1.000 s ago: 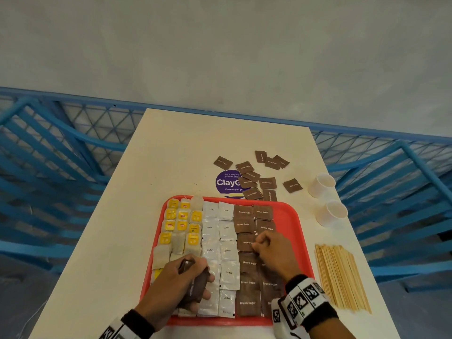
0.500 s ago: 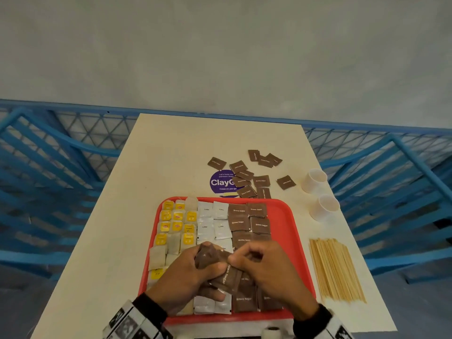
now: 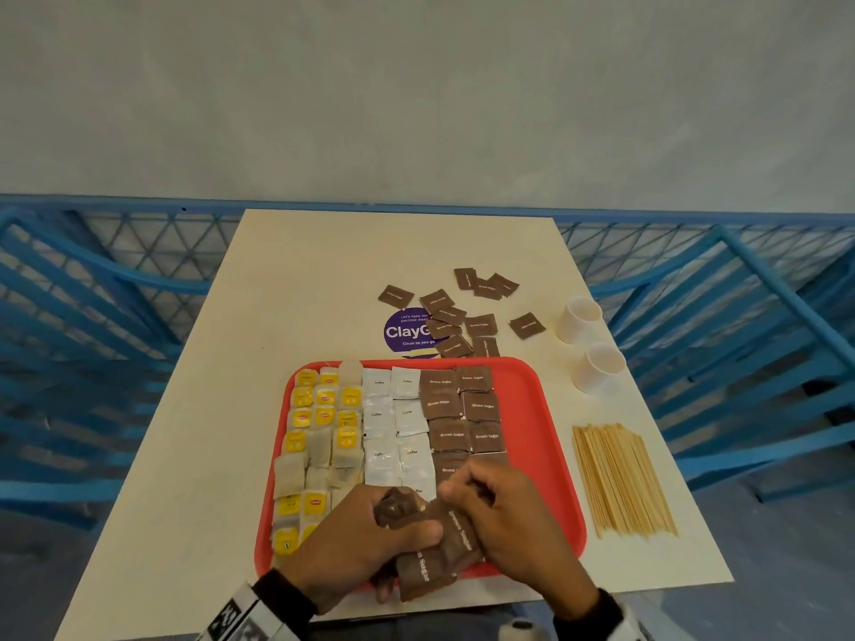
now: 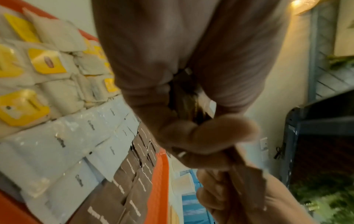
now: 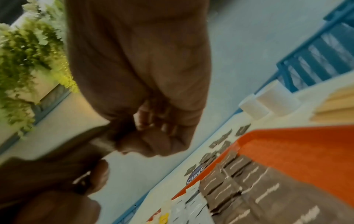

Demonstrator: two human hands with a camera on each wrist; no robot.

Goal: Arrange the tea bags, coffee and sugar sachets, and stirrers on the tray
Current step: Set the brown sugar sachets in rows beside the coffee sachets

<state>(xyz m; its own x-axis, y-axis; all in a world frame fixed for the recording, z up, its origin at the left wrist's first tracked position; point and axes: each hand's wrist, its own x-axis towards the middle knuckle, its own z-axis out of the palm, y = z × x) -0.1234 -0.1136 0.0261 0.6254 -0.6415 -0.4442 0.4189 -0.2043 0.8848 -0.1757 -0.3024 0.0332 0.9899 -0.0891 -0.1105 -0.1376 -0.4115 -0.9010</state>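
Bundle of brown sugar sachets [image 3: 435,555] was held above the near edge of the red tray [image 3: 546,455], just over the white coffee and brown sugar columns. Left hand [image 3: 365,538] was curled round the bundle's lower part, thumb across the top. Right hand [image 3: 504,525] pinched the upper sachets, fingers bent; seemingly peeling one off the stack.

On the tray: tea bags [image 3: 324,437] in the left columns, coffee sachets [image 3: 393,423] in the middle, brown sugar rows [image 3: 462,409] to their right. The right strip of the tray was bare.

Loose brown sachets [image 3: 462,316] lay on the table [image 3: 300,293] beyond the tray, partly over a purple sticker [image 3: 402,333]. Stirrers [image 3: 620,478] lay beside the tray, not yet on it. Two white cups [image 3: 587,344] stood further back.

Risks, as judged: several sachets could slip from the bundle at once and scatter over the laid rows. A hand brushing the near rows might nudge them crooked.
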